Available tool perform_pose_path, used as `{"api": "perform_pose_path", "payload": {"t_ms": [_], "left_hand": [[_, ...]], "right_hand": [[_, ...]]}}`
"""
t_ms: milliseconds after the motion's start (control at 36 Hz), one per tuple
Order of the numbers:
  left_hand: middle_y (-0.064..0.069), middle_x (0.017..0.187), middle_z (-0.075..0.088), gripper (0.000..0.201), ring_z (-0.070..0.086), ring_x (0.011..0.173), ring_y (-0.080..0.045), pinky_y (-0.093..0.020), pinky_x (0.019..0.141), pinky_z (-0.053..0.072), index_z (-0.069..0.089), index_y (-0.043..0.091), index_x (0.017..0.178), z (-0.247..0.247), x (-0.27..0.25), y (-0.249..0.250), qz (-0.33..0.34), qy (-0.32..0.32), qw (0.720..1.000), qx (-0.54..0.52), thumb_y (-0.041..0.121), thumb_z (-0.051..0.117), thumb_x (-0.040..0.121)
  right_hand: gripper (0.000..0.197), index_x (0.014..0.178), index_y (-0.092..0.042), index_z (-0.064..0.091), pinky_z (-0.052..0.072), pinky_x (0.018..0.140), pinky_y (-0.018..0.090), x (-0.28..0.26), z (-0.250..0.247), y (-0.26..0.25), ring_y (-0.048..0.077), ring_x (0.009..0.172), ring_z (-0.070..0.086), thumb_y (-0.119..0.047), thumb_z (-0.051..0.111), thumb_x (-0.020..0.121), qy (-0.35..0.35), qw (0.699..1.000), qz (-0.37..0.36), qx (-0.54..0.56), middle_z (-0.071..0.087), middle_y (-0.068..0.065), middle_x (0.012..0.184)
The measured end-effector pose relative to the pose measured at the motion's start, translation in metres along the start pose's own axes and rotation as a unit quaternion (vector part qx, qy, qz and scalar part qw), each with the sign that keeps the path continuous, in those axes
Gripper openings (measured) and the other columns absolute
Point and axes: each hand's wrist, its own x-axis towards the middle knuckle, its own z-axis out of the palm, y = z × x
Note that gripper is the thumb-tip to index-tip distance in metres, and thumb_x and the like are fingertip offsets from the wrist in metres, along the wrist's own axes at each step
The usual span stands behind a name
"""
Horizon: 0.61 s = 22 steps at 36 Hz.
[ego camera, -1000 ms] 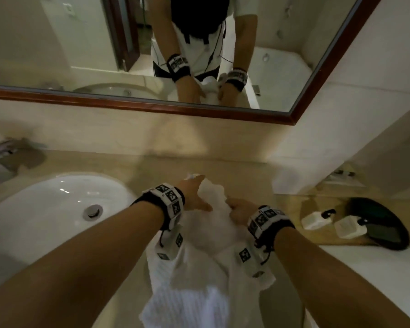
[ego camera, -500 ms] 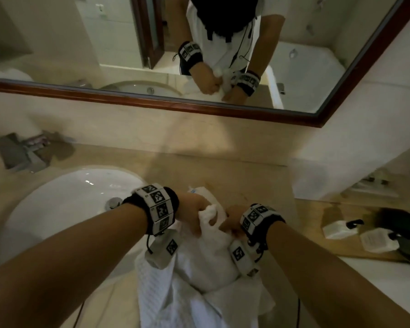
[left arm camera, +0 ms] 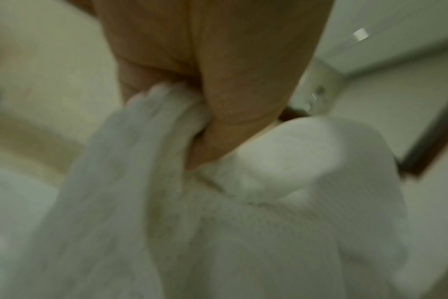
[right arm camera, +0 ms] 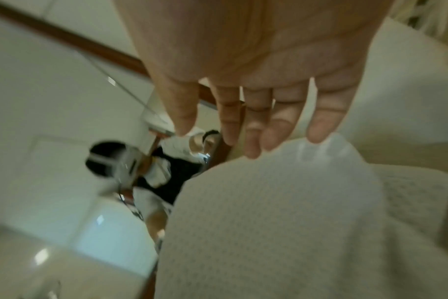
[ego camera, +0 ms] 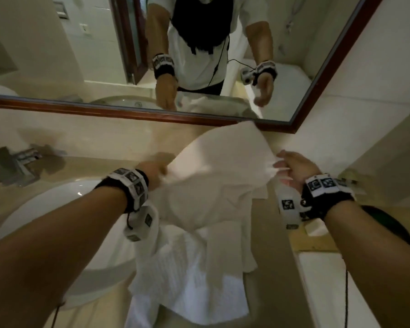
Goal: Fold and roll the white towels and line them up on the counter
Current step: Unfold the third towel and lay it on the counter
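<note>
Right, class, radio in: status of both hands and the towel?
Left hand grips towel edge. Right hand open, fingertips at its far edge. Towel unfolded, lifted over more white towels. Nothing blocking.

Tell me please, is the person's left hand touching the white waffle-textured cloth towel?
Touching. The left wrist view shows the left hand with its thumb and fingers pinching a bunched fold of the white towel.

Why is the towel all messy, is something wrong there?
Nothing is broken or spilled. The white towel is just rumpled, not yet folded: part hangs over the counter's front edge by the sink. The left hand grips one end, while the right hand is open at the other corner.
</note>
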Motion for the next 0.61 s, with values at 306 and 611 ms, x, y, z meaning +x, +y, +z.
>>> {"api": "perform_pose_path", "payload": {"t_ms": [306,611], "left_hand": [[-0.004,0.142,0.036,0.066,0.039,0.129,-0.029,-0.04,0.106,0.039,0.036,0.027,0.141,0.091,-0.01,0.046,0.052,-0.141,0.97,0.188,0.037,0.066,0.083],[-0.01,0.14,0.052,0.041,0.052,0.125,-0.028,-0.035,0.1,0.043,0.048,0.006,0.138,0.123,-0.041,0.066,-0.021,-0.502,0.848,0.168,0.017,0.048,0.099]], "right_hand": [[0.061,0.136,-0.033,0.037,0.045,0.098,0.041,0.014,0.085,0.13,0.034,0.121,0.047,-0.043,0.065,0.082,-0.13,0.889,0.002,-0.439,0.039,0.009,0.142],[0.041,0.127,-0.024,0.055,0.045,0.096,0.032,0.006,0.022,0.12,0.024,0.114,0.053,-0.007,0.057,0.089,-0.243,0.794,0.107,-0.546,0.045,0.002,0.138]]}}
